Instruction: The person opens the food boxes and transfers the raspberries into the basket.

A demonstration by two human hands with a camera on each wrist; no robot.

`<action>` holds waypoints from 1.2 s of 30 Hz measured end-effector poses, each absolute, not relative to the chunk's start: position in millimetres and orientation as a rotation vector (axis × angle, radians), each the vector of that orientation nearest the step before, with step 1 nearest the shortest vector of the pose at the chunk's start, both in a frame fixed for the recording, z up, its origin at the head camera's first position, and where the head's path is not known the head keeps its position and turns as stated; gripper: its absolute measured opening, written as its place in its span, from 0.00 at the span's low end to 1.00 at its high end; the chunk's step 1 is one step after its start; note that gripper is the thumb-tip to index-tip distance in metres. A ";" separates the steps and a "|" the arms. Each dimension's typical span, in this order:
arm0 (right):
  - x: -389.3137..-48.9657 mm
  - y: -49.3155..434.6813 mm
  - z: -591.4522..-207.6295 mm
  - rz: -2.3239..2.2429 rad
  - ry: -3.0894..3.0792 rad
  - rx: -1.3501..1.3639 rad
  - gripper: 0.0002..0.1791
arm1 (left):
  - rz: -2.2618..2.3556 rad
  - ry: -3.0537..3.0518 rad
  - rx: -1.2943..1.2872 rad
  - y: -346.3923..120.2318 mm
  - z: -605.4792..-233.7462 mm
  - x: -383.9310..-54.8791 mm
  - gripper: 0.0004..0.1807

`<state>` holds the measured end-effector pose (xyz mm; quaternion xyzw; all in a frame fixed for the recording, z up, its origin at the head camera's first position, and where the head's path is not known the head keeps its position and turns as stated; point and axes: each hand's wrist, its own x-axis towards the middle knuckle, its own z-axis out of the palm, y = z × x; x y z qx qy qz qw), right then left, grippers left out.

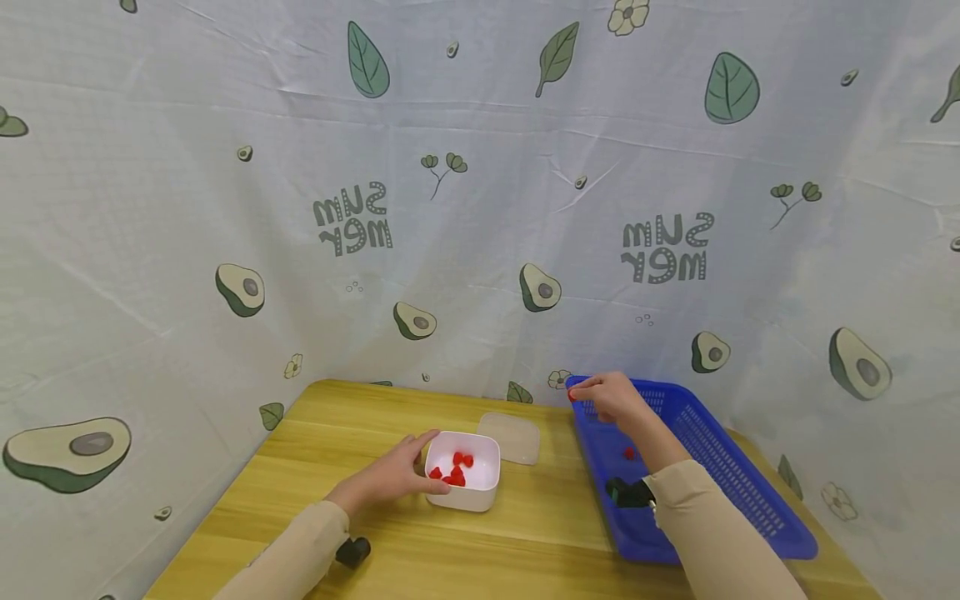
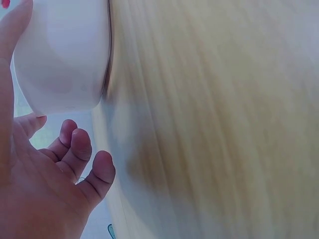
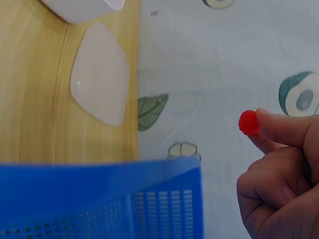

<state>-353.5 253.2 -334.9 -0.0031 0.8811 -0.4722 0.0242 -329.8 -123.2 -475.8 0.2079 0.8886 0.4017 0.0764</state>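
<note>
A white square box (image 1: pixel 463 497) holds several small red raspberries (image 1: pixel 457 477) on its floor. My left hand (image 1: pixel 390 477) grips the box from the left, its thumb on the near wall and a finger at the far corner; in the left wrist view the other fingers hang loosely beside the box (image 2: pixel 65 59). Over the far left corner of a blue basket (image 1: pixel 626 525), my right hand (image 1: pixel 617 398) pinches one bumpy red raspberry (image 3: pixel 248 122) between thumb and index finger. Inside the basket lies another raspberry (image 1: pixel 629 453), partly shaded by the right arm.
A translucent lid (image 1: pixel 517 437) lies flat on the wooden table (image 1: pixel 360 425), just behind and right of the box. The basket stands at the table's right side. A patterned cloth (image 1: pixel 480 208) hangs behind the table and along its sides.
</note>
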 end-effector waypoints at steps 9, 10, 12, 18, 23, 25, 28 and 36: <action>-349.6 287.6 -345.3 -1.424 2.784 0.089 0.20 | 1.192 2.668 0.639 -123.3 -477.4 -331.3 0.58; -349.4 291.2 -347.0 -1.425 2.786 0.100 0.20 | 1.192 2.669 0.638 -123.4 -477.6 -331.5 0.58; -349.7 298.3 -351.1 -1.429 2.788 0.124 0.21 | 1.191 2.671 0.636 -123.6 -477.8 -331.7 0.58; -349.4 316.5 -361.3 -1.422 2.779 0.204 0.23 | 1.192 2.667 0.630 -123.4 -477.6 -331.6 0.58; -346.5 324.5 -365.4 -1.431 2.768 0.232 0.20 | 1.213 2.659 0.638 -122.7 -476.5 -330.0 0.58; -345.6 326.5 -366.5 -1.422 2.763 0.247 0.13 | 1.225 2.654 0.647 -122.7 -476.3 -329.4 0.58; -344.2 328.8 -368.0 -1.412 2.747 0.283 0.11 | 1.241 2.652 0.662 -122.8 -477.0 -329.3 0.59; -343.7 335.4 -375.1 -1.402 2.735 0.328 0.21 | 1.226 2.670 0.688 -122.8 -477.0 -329.5 0.57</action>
